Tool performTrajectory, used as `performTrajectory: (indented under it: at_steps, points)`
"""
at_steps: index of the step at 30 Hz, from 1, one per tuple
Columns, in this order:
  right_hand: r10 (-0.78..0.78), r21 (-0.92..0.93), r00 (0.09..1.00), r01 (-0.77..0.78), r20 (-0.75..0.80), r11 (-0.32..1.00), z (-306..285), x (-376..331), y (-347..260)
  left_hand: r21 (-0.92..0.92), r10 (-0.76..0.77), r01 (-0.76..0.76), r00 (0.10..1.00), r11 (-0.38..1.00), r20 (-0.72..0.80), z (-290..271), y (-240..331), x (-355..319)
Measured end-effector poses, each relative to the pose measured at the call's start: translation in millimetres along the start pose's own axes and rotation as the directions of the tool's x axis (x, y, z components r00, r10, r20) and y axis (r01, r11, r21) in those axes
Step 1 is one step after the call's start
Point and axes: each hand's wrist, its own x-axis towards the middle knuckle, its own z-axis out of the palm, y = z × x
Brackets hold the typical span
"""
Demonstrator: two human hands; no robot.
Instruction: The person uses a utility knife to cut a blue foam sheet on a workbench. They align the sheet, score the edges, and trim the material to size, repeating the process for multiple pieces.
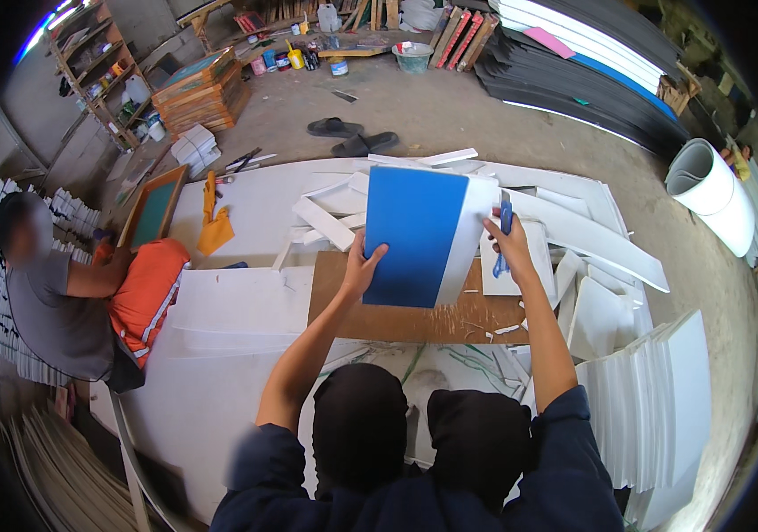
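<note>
My left hand grips the left edge of a blue rectangular board, thumb on its face. Behind it, a white board juts out on the right; whether the two are joined I cannot tell. Both are raised above a brown work board with a scratched surface. Closed around a blue utility knife is my right hand, near the white board's right edge. Under that hand lies a square white piece. White offcuts are piled beyond the boards.
To the left sits another person in orange trousers, beside a green-faced wooden frame. Stacked white sheets stand at my right. Yellow-orange gloves lie on the white ground sheet. Black slippers rest beyond it.
</note>
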Motion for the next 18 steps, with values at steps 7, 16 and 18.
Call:
performTrajectory:
  at_steps: [7, 16, 18]
  points:
    - [0.012, 0.156, 1.0, -0.015, 0.015, 0.988, 16.6, 22.9, -7.6, -0.02, -0.028, 0.029, 0.999, 0.999, 0.034, -3.9, -37.0, 3.1]
    - [-0.006, 0.234, 0.999, -0.003, 0.039, 0.972, 35.1, 12.3, 9.4, 0.238, 0.234, -0.195, 0.96, 0.951, -0.151, -0.1, -37.6, -2.3]
    - [-0.004, 0.224, 1.0, -0.003, 0.03, 0.975, 35.0, 12.5, 12.0, 0.504, 0.494, -0.34, 0.844, 0.794, -0.209, 13.0, -11.1, 7.0]
